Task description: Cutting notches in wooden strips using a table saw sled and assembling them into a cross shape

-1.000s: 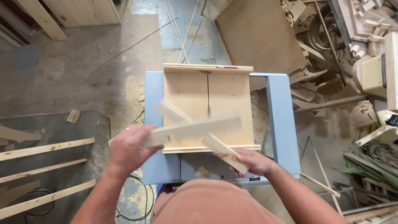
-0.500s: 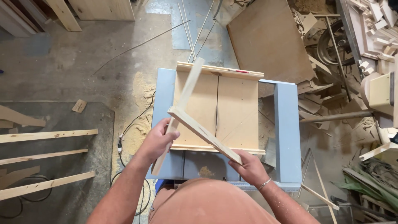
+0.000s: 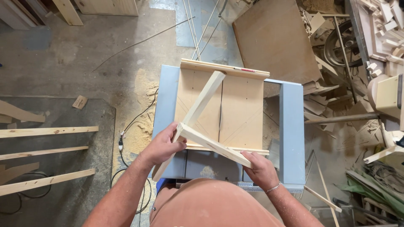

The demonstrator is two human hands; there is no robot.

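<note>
1. Both forearms are bare, with no sleeves reaching the left hand (image 3: 162, 147) or the right hand (image 3: 261, 169).
2. A thin silver chain bracelet (image 3: 273, 188) circles the wrist just behind the right hand.

One camera sits on the person's head. It looks straight down, from close above, at the blue saw table (image 3: 290, 126) mid-frame.

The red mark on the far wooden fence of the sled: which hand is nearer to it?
Right. The right hand grips the shorter pale wood strip roughly below the red mark. The left hand holds the longer pale wood strip, farther to the left.
</note>
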